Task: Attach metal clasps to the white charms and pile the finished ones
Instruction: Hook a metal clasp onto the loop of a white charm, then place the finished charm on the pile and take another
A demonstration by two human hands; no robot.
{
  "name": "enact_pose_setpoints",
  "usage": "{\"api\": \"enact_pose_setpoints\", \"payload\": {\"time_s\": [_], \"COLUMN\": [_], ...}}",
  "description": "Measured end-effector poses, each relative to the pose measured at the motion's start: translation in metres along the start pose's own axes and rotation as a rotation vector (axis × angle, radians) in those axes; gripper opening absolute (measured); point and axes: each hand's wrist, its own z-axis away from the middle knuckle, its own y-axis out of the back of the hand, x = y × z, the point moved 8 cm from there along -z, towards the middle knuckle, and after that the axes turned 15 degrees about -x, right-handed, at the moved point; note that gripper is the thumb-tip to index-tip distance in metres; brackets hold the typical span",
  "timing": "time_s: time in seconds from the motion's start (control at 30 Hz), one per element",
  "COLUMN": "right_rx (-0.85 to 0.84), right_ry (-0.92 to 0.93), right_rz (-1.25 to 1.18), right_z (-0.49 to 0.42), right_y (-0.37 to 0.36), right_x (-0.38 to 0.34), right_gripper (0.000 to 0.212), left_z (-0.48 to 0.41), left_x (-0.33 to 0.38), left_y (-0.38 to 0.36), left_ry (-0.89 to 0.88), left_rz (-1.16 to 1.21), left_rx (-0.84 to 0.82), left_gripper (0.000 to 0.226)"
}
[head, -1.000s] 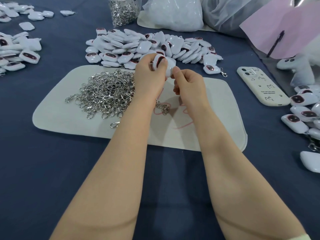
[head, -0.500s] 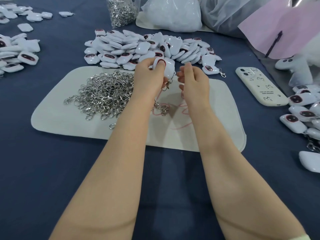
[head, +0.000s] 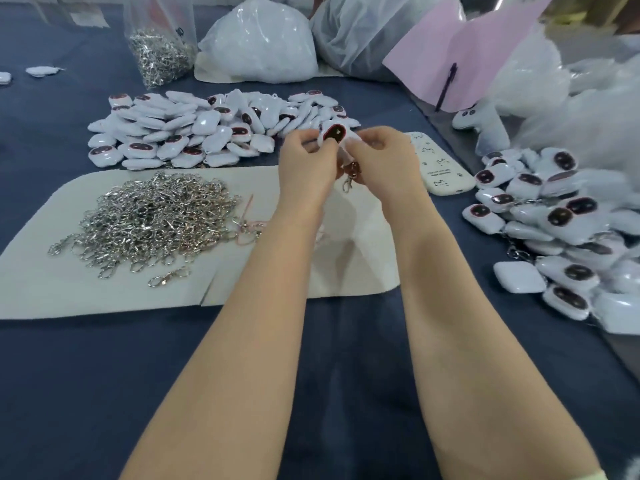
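Both hands meet above the far edge of the white mat (head: 194, 292). My left hand (head: 306, 168) and my right hand (head: 381, 161) together hold one white charm (head: 334, 133) with a dark red oval face turned up. A metal clasp (head: 349, 178) dangles below it between the two palms. A heap of loose silver clasps (head: 156, 220) lies on the mat to the left. Beyond the mat lies a pile of white charms (head: 207, 129). A second pile of charms with clasps (head: 568, 230) sits at the right.
A white phone (head: 440, 164) lies just right of my right hand. At the back stand a clear bag of clasps (head: 159, 53), white plastic bags (head: 259, 43) and a pink sheet (head: 460, 50) with a pen. A white plush toy (head: 481, 123) sits far right.
The view has swung to the right, bringing the right-hand pile into sight. My right hand has closed in on the charm again, which now faces up, with the clasp hanging under it.
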Motion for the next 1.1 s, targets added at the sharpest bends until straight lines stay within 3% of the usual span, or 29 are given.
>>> {"api": "enact_pose_setpoints", "payload": {"time_s": [0.07, 0.2, 0.37, 0.53, 0.77, 0.9, 1.1], "right_rx": [0.105, 0.330, 0.507, 0.603, 0.639, 0.611, 0.591], "right_ry": [-0.047, -0.117, -0.147, -0.092, -0.035, -0.024, 0.044], "right_rz": [-0.019, 0.032, 0.178, 0.281, 0.260, 0.212, 0.074], "right_z": [0.010, 0.034, 0.061, 0.070, 0.070, 0.069, 0.062], "right_y": [0.031, 0.092, 0.144, 0.163, 0.163, 0.159, 0.142], "right_x": [0.012, 0.034, 0.046, 0.046, 0.053, 0.056, 0.039], "right_gripper": [0.004, 0.024, 0.024, 0.024, 0.020, 0.018, 0.015], "left_z": [-0.002, 0.004, 0.019, 0.022, 0.022, 0.016, 0.006], "left_x": [-0.002, -0.009, -0.024, -0.043, -0.053, -0.040, -0.030], "left_y": [-0.037, -0.112, -0.176, -0.201, -0.203, -0.202, -0.180], "left_ry": [0.027, 0.081, 0.112, 0.280, 0.317, 0.190, 0.174], "left_rz": [-0.019, -0.035, -0.077, -0.024, -0.057, -0.200, 0.035], "left_rx": [-0.078, -0.230, -0.354, -0.434, -0.462, -0.458, -0.358], "left_gripper": [0.029, 0.027, 0.019, 0.037, 0.036, 0.048, 0.036]}}
